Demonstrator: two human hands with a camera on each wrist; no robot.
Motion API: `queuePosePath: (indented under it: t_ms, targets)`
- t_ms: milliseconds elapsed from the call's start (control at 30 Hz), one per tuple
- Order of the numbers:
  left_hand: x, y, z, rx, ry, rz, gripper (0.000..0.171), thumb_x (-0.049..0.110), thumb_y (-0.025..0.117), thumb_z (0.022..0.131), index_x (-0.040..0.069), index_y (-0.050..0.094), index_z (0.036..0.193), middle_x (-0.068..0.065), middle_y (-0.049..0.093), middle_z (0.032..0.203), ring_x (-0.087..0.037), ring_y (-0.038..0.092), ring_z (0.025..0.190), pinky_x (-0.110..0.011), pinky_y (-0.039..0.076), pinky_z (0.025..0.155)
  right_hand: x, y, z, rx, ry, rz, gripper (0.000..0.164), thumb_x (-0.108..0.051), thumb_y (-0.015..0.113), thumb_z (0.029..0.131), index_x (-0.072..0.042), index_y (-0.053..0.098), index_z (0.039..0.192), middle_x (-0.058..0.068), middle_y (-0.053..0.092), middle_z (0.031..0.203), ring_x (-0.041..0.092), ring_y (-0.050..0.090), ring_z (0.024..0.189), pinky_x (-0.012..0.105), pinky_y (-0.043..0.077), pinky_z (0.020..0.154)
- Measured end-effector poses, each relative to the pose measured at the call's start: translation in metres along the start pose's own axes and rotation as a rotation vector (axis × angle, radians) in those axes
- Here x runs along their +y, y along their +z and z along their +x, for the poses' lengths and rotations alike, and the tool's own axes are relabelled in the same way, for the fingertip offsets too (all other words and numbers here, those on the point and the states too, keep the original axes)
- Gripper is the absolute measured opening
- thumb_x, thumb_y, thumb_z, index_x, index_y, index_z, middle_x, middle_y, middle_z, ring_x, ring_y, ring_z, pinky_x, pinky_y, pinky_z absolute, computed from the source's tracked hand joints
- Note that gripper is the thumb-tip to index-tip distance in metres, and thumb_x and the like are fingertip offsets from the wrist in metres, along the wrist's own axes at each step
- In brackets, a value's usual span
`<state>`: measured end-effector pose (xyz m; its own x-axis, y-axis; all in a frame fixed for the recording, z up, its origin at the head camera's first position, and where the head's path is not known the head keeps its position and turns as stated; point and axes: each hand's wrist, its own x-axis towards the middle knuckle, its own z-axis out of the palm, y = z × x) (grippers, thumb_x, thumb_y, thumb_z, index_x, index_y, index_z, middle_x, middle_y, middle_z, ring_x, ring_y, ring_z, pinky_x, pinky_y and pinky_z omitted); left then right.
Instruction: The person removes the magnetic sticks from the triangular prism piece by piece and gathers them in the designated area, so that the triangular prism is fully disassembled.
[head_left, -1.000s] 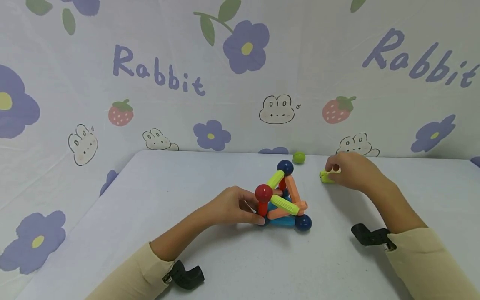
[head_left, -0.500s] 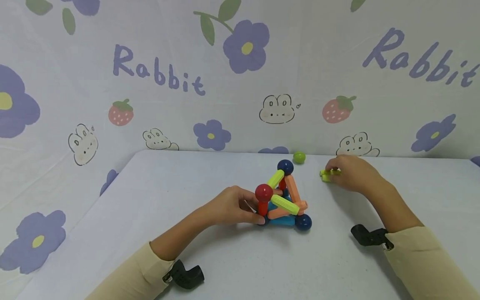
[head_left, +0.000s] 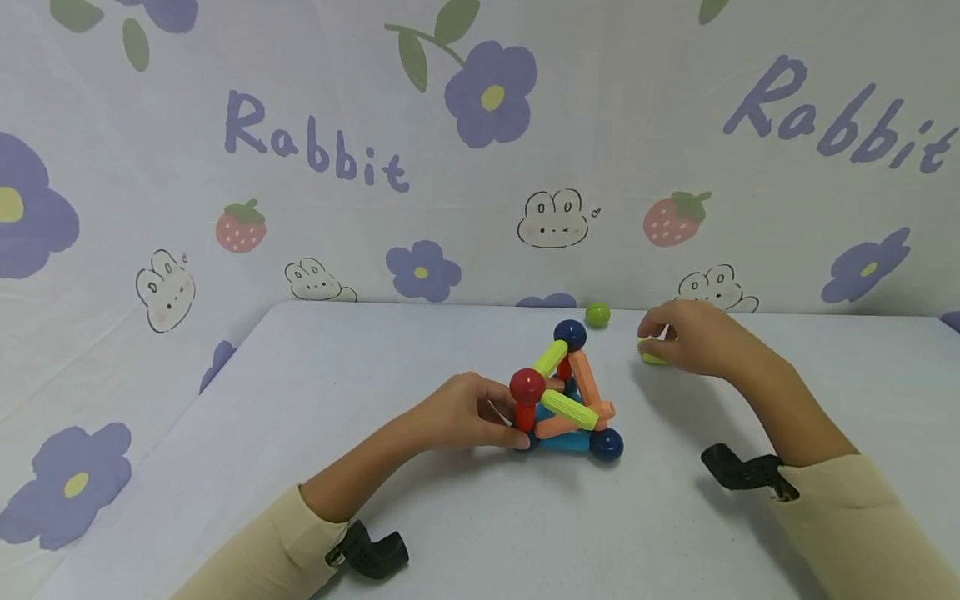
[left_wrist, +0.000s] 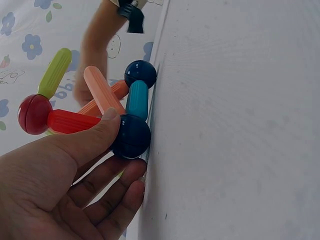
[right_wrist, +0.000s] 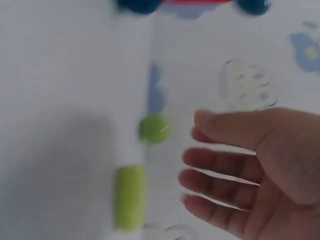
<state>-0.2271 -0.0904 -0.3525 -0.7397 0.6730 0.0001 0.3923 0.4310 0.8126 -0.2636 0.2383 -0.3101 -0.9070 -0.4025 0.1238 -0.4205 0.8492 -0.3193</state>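
A frame of magnetic building rods and balls (head_left: 572, 410) stands on the white table, with red, blue, orange and yellow-green rods. My left hand (head_left: 465, 412) grips its near left corner. In the left wrist view the thumb presses on a navy ball (left_wrist: 134, 137), fingers beneath, and a red ball (left_wrist: 35, 114) tops the red rod. My right hand (head_left: 693, 337) is at the back right, above a yellow-green rod (right_wrist: 130, 197). The right wrist view shows its fingers (right_wrist: 215, 187) loosely bent and apart from that rod, with nothing visible between them.
Near the table's back edge sits a small green ball (head_left: 597, 315), between the frame and my right hand. Behind the table (head_left: 360, 358) hangs a patterned cloth (head_left: 322, 225). Each sleeve cuff carries a black wrist mount (head_left: 738, 468).
My right hand dipped slightly, then rose and shifted a little left. Two yellow-green rods showed by its fingertips before; now the hand covers more of that spot. My left hand and the frame stay put.
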Motion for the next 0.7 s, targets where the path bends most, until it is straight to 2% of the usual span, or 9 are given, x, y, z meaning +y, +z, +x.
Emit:
queuePosePath:
  t_ms: [100,200,267,367,467,567,700]
  targets:
    - [0.000,0.000,0.000,0.000,-0.004,-0.006,0.026,0.014,0.083,0.084,0.007,0.076,0.107,0.002,0.074,0.096,-0.012,0.071,0.087,-0.025,0.056,0.079,-0.031,-0.014,-0.007,0.001,-0.098,0.107,0.008,-0.016,0.073,0.092,-0.009,0.075,0.096,-0.003,0.068,0.082,0.018,0.060,0.078,0.034,0.053,0.067]
    - [-0.001,0.000,0.000,-0.005,-0.002,-0.020,0.024,0.014,0.083,0.084,0.007,0.076,0.106,0.002,0.074,0.095,-0.012,0.071,0.087,-0.026,0.056,0.080,-0.067,-0.024,-0.018,-0.049,-0.219,0.183,0.006,-0.020,0.074,0.092,-0.015,0.075,0.096,-0.008,0.067,0.082,0.013,0.061,0.076,0.031,0.055,0.066]
    - [-0.001,0.000,0.001,-0.009,0.006,-0.028,0.023,0.014,0.083,0.084,0.007,0.076,0.105,0.002,0.074,0.095,-0.012,0.072,0.087,-0.026,0.056,0.080,-0.089,-0.026,-0.024,-0.106,-0.286,0.209,0.011,-0.024,0.076,0.091,-0.017,0.075,0.100,-0.011,0.067,0.082,0.011,0.062,0.076,0.030,0.055,0.067]
    - [-0.002,-0.001,0.000,-0.014,0.019,-0.036,0.022,0.014,0.082,0.085,0.006,0.076,0.104,0.002,0.074,0.094,-0.011,0.072,0.087,-0.025,0.056,0.081,-0.113,-0.024,-0.032,-0.169,-0.328,0.197,0.022,-0.034,0.080,0.087,-0.020,0.074,0.103,-0.014,0.065,0.081,0.009,0.061,0.076,0.028,0.055,0.064]
    - [-0.001,-0.001,0.000,-0.014,0.025,-0.035,0.022,0.014,0.082,0.085,0.006,0.076,0.104,0.002,0.074,0.094,-0.011,0.071,0.088,-0.025,0.056,0.081,-0.123,-0.020,-0.036,-0.144,-0.356,0.140,0.027,-0.036,0.083,0.083,-0.020,0.075,0.104,-0.016,0.065,0.081,0.005,0.060,0.075,0.025,0.053,0.062]
    - [-0.001,0.000,0.000,-0.011,0.026,-0.030,0.022,0.014,0.082,0.085,0.007,0.076,0.104,0.002,0.074,0.095,-0.012,0.071,0.088,-0.025,0.056,0.080,-0.123,-0.020,-0.039,-0.102,-0.383,0.068,0.019,-0.019,0.085,0.082,-0.019,0.078,0.100,-0.015,0.067,0.084,0.004,0.060,0.075,0.025,0.053,0.064]
    - [-0.002,0.000,0.000,-0.006,0.026,-0.016,0.022,0.015,0.083,0.084,0.008,0.077,0.104,0.003,0.074,0.097,-0.012,0.072,0.087,-0.025,0.056,0.079,-0.120,-0.023,-0.040,-0.110,-0.383,0.002,0.023,-0.003,0.084,0.079,-0.018,0.081,0.097,-0.014,0.070,0.086,0.007,0.061,0.079,0.028,0.054,0.070]
